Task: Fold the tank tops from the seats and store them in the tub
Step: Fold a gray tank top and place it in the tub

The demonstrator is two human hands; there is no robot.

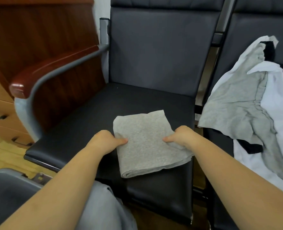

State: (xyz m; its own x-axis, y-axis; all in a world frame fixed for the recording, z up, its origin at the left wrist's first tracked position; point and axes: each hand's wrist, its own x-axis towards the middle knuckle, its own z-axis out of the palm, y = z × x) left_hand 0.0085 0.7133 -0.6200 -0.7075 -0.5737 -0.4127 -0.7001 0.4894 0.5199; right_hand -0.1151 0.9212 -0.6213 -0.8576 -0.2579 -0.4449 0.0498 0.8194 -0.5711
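Folded grey top (145,143): compact rectangle, lying on the front half of the black seat (91,113), rolled fold edge toward the camera, far corners slightly raised.

Left hand (104,140): grips the left edge of the top; thumb lies on the upper face, the other fingers are curled under and out of sight.

Right hand (180,136): grips the right edge the same way; thumb on top, fabric bunched under it, remaining fingers hidden beneath.

Both forearms reach in from the bottom of the view, one each side of the top.

Pile (257,103) on the next seat to the right: unfolded garments in grey, white and black, heaped and draped against the backrest, one grey piece hanging over the seat's left edge.

Tub (9,185): grey, bottom left corner, on the floor beside the seat; only its rim and part of the inside show.

Armrest (42,72): red-brown wood on a grey metal frame, left of the seat. Wooden panel behind it.
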